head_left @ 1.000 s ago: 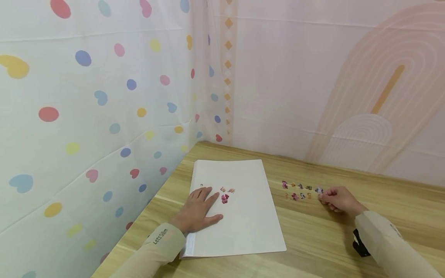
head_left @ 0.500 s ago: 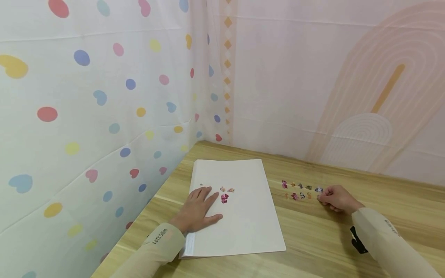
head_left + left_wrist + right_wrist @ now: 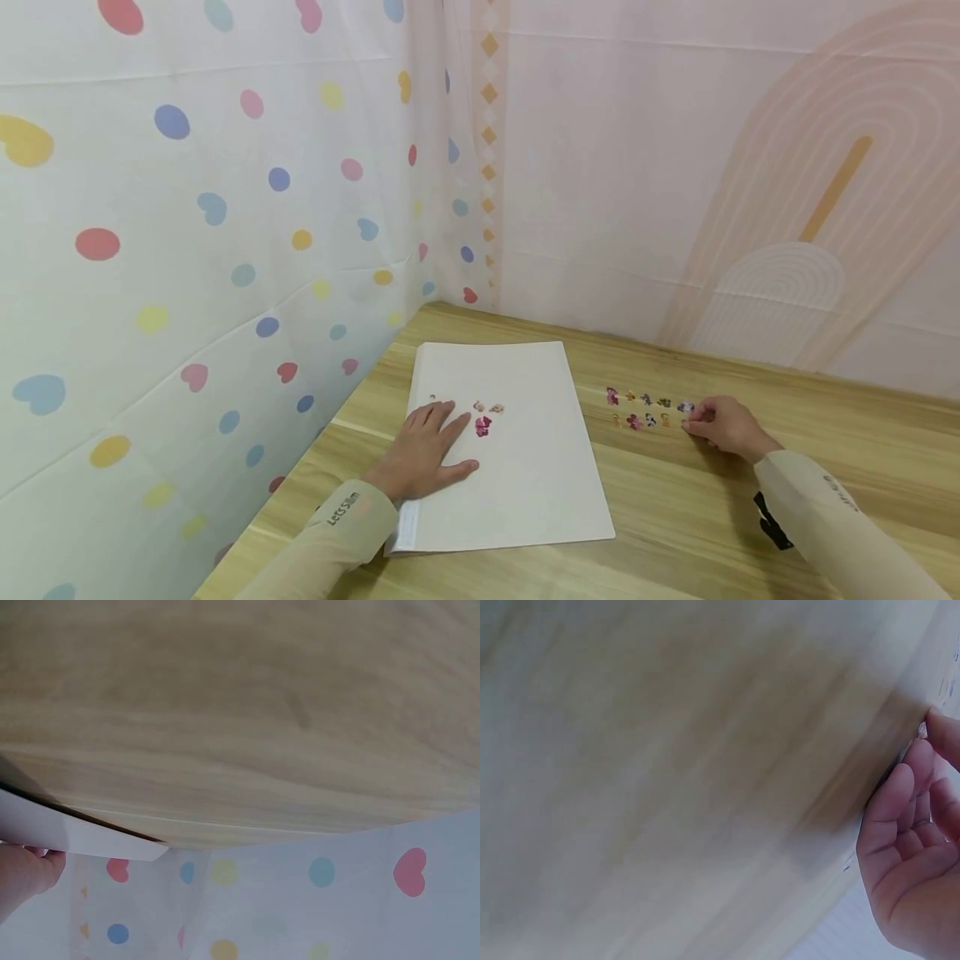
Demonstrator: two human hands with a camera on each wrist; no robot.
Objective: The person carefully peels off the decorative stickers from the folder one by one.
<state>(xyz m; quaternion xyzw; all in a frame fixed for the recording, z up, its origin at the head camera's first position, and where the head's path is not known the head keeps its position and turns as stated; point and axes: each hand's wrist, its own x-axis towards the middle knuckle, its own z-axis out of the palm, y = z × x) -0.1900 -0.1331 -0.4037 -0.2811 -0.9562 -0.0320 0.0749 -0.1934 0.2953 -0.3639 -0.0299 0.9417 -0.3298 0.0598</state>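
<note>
My left hand lies spread on the left part of a white folder in the head view, fingers straight. Just past its fingertips, a pink sticker and two smaller pale stickers are on the cover. To the right of the folder, several small colourful stickers lie in two short rows on the table. At the right end of these rows, my right hand pinches something tiny, seemingly a sticker, low at the table. In the right wrist view a whitish bit shows between thumb and forefinger.
The wooden table runs back to a pink-patterned curtain. A white curtain with coloured dots hangs along its left edge. A black strap shows under the right sleeve.
My right hand stays at the end of the sticker rows, its wrist and sleeve shifting slightly left. The left hand keeps its place on the folder.
</note>
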